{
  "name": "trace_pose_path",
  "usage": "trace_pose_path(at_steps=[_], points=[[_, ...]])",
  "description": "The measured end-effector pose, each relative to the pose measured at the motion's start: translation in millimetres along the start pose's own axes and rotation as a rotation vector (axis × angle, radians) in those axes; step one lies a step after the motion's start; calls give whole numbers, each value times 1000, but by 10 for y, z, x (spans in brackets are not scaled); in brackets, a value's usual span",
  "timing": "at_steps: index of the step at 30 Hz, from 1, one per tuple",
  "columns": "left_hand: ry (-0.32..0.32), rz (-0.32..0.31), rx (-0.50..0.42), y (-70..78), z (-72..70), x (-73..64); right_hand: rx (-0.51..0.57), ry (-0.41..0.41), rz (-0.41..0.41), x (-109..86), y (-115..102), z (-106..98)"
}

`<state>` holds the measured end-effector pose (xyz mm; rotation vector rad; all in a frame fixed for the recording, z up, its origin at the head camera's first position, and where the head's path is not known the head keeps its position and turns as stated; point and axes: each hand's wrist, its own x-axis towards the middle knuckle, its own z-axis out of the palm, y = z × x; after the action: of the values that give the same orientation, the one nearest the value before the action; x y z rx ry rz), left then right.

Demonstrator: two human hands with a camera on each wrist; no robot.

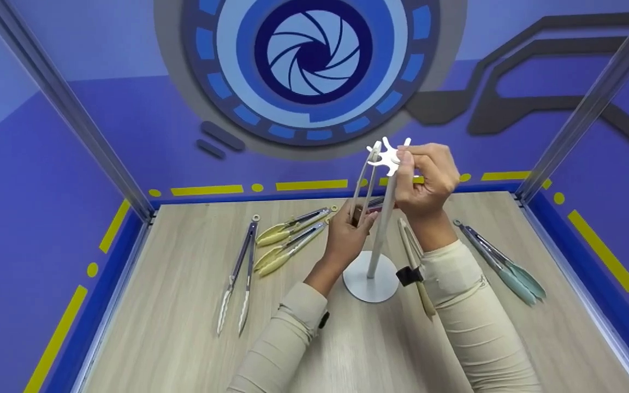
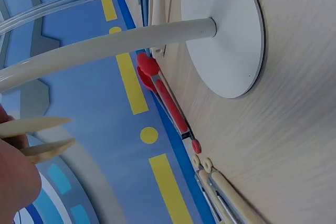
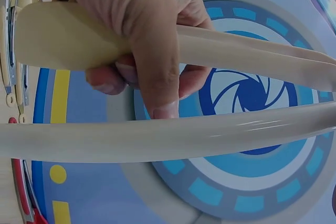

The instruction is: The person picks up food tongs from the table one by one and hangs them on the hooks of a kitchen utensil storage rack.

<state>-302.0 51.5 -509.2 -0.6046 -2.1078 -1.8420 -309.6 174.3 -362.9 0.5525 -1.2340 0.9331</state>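
Observation:
A stand with a round white base point(image 1: 359, 286) and a slim upright pole point(image 1: 383, 229) carries a white star-shaped hook head point(image 1: 387, 157). My left hand point(image 1: 346, 236) grips beige tongs point(image 1: 361, 177) left of the pole, their hinge end up beside the hooks. Whether the tongs hang on a hook cannot be told. In the right wrist view, the tongs point(image 3: 252, 56) lie along the pole point(image 3: 105, 142), the left hand's fingers around them. My right hand point(image 1: 429, 177) pinches the hook head from the right.
On the wooden table, metal tongs with white tips point(image 1: 248, 256) and two yellow-tipped tongs point(image 1: 275, 261) lie on the left. Beige tongs point(image 1: 405, 234) lie under the right forearm, teal-tipped tongs point(image 1: 516, 279) farther right. Red tongs point(image 2: 170, 103) lie behind the stand, near the patterned wall.

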Motion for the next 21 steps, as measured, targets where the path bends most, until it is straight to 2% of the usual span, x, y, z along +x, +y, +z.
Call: trace_pose_path(at_steps=[4, 13, 21], points=[[21, 1, 59, 37, -10, -5, 7, 3, 10, 28, -70, 11], [90, -6, 280, 108, -63, 8, 31, -12, 2, 125, -225, 31], [97, 3, 326, 117, -112, -31, 32, -73, -8, 3, -19, -29]])
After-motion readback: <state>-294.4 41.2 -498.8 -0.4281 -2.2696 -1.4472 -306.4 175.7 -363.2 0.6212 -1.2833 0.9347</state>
